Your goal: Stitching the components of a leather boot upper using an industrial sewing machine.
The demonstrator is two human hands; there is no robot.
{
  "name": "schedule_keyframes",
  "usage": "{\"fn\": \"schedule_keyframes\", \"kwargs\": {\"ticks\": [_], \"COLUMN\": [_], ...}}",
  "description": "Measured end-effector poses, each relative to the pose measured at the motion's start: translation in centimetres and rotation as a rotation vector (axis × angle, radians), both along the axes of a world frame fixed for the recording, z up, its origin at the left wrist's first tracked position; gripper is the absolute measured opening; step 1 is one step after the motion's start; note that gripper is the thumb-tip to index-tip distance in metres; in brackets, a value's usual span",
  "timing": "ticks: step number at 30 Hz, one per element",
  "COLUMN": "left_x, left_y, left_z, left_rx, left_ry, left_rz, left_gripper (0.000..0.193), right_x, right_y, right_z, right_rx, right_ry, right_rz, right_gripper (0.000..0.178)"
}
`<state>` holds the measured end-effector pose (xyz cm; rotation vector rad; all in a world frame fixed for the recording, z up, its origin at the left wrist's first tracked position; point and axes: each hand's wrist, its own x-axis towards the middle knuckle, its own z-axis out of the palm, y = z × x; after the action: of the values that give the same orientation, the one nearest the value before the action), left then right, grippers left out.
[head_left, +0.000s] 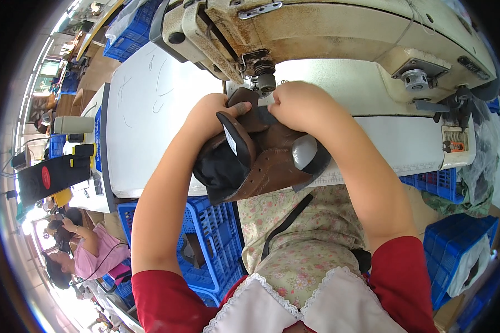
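A brown leather shoe upper [272, 161] with a black lining and a row of small holes lies bunched on the front of the sewing machine's white table. My left hand [214, 114] is closed on a dark leather flap of it, the thumb lying on top. My right hand [294, 105] has its fingers curled on the upper's other side, close to the presser foot [259, 84]. The leather edge between both hands sits just in front of that foot; whether it is under the needle I cannot make out. A white label shows inside the upper.
The stained sewing machine arm [328, 33] spans the far side above my hands. Blue plastic crates [214, 238] stand below the table at left, others [455, 250] at right. A co-worker in pink [97, 252] sits at far left. Clear plastic bags [483, 150] hang at right.
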<state>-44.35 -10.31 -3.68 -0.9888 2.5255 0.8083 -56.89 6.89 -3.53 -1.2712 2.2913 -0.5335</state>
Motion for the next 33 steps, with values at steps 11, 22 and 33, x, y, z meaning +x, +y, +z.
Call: {"fn": "schedule_keyframes", "kwargs": {"ticks": [11,22,33], "left_x": [-0.3,-1.0,-1.7], "left_y": [0.3,0.2,0.2], "left_z": [0.1,0.4,0.3], "left_rx": [-0.067,-0.136,-0.13], "left_ry": [-0.032,-0.061,-0.081], "left_rz": [-0.035,-0.045,-0.026], "left_gripper": [0.066,0.063,0.059], "right_x": [-1.2,-4.4,-4.0], "right_y": [-0.7,-2.0,-2.7], "right_z": [-0.2,0.5,0.4], "right_rx": [0.043,0.075,0.181], "right_ry": [0.019,-0.083,-0.234], "right_rz": [-0.026,0.133,0.018], "right_gripper": [0.027,0.033,0.021]}}
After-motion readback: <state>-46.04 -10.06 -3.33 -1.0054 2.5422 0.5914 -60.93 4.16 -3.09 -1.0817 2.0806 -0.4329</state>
